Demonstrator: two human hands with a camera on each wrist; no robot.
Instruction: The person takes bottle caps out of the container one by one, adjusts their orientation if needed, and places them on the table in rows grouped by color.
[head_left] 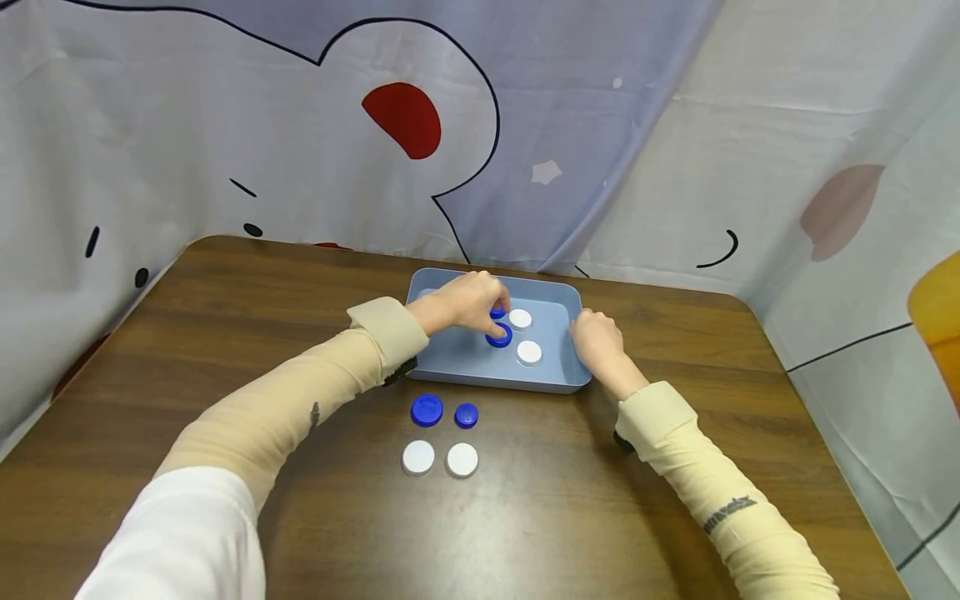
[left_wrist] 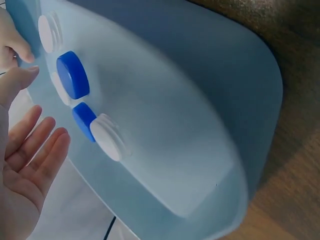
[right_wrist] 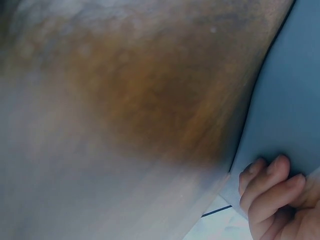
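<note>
A blue-grey tray (head_left: 450, 367) holds several round caps. In the head view a white cap (head_left: 528, 353), another white cap (head_left: 521, 319) and a blue cap (head_left: 499, 336) show inside it. My left hand (head_left: 474, 302) hangs over the tray, its fingers spread and apart from the caps in the left wrist view. There, a third white cap (left_wrist: 107, 137) lies against a smaller blue cap (left_wrist: 84, 121); the left hand covers this white one in the head view. My right hand (head_left: 597, 337) grips the tray's right rim, fingers (right_wrist: 270, 185) curled against its wall.
On the brown wooden table (head_left: 315, 517), in front of the tray, lie a large blue cap (head_left: 427, 410), a small blue cap (head_left: 467, 415) and two white caps (head_left: 417, 457). A printed curtain (head_left: 225, 125) hangs behind the table and along its sides.
</note>
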